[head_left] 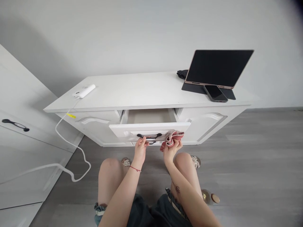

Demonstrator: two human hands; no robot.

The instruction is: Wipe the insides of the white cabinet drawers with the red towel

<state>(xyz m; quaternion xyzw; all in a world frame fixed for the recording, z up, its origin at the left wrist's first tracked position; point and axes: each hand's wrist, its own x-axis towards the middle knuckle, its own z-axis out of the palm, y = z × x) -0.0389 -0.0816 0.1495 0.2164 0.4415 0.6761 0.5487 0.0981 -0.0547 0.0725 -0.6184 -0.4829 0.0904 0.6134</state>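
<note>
In the head view, a white drawer is pulled partway out of the cabinet, and the part of its inside that shows is bare. My left hand has its fingers curled around the left part of the drawer's black handle. A bunched red and white cloth is gripped in my right hand, against the right part of the drawer front. A second black handle shows partly just below the first.
On the white cabinet top stand a tablet with a phone at its foot, a dark bundle and a white power strip. Its cable hangs down at the left, near a white cupboard.
</note>
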